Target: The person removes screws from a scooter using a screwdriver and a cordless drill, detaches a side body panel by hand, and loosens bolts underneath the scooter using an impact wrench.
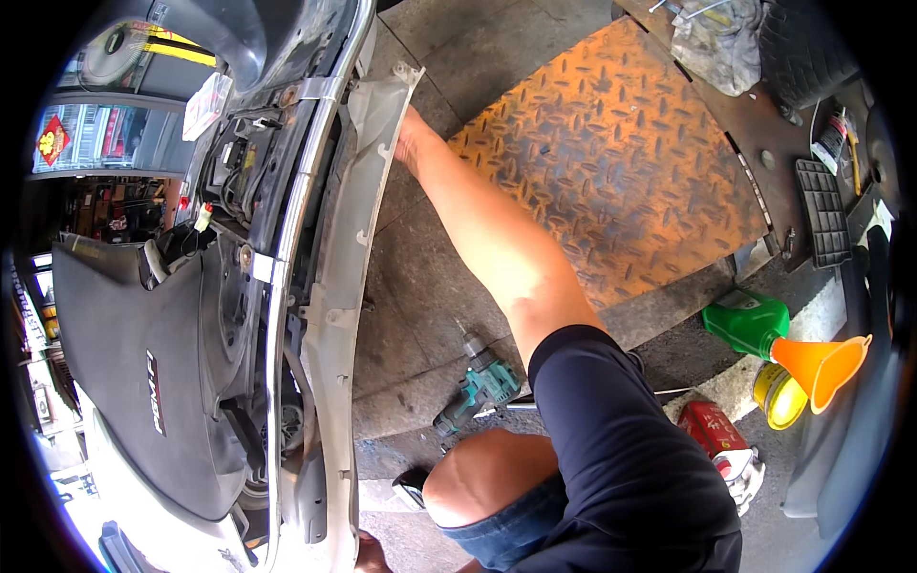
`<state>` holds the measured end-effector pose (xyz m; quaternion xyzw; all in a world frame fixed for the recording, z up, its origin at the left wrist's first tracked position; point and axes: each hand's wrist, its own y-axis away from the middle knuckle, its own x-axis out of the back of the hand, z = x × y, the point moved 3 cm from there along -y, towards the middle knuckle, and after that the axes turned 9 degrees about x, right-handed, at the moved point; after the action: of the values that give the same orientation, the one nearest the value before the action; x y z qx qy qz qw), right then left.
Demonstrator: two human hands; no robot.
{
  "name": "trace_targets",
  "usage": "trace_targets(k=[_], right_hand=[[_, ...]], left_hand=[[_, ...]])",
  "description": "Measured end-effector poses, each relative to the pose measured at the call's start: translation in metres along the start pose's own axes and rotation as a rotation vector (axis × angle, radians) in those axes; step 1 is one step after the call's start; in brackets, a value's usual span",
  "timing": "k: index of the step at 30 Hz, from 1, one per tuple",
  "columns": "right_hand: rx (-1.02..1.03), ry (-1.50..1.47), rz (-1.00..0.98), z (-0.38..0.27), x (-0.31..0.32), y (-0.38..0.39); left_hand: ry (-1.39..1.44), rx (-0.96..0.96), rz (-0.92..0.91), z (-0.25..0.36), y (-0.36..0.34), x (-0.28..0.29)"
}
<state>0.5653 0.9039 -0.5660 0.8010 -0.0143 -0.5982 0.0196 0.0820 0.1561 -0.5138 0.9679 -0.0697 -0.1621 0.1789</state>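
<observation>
A long pale grey bumper cover (334,344) with small clip tabs runs along the front of a car, beside a chrome strip (284,286). My right arm stretches to the far end of the cover. There my right hand (408,139) grips the edge, its fingers mostly hidden behind the cover. Low in the picture, my left hand (371,554) is closed at the cover's near end, partly cut off by the lower rim. A teal cordless drill (487,384) lies on the floor near my bent knee.
An orange-brown checkered metal plate (611,162) covers the floor ahead. To the right are a green jug (750,322), an orange funnel (823,371), a yellow can (781,396), a red can (712,430) and a black tray (822,212). A tire (807,53) sits far right.
</observation>
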Motion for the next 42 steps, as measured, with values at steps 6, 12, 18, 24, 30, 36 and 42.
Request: trace_targets(k=[6, 12, 18, 24, 30, 36, 42], right_hand=[[0.009, -0.034, 0.016, -0.003, -0.005, 0.002], [-0.061, -0.095, 0.009, -0.005, -0.017, 0.009], [-0.051, 0.103, -0.143, -0.016, 0.006, 0.0], [-0.075, 0.18, -0.215, -0.022, 0.004, -0.008], [-0.102, 0.206, -0.28, -0.036, 0.016, -0.002], [-0.144, 0.114, -0.391, -0.048, -0.001, 0.014], [-0.138, 0.112, -0.29, -0.045, 0.007, -0.006]], left_hand=[[3.859, 1.866, -0.421, 0.019, -0.022, 0.027], [3.572, 1.577, -1.456, 0.04, -0.082, 0.066], [3.535, 0.961, -1.679, -0.022, -0.199, 0.137], [2.82, 0.423, -0.227, -0.282, -0.385, 0.206], [2.356, 0.336, 0.632, -0.404, -0.533, 0.269], [2.243, 0.389, 0.593, -0.444, -0.609, 0.284], [1.885, 0.48, 0.478, -0.452, -0.626, 0.298]])
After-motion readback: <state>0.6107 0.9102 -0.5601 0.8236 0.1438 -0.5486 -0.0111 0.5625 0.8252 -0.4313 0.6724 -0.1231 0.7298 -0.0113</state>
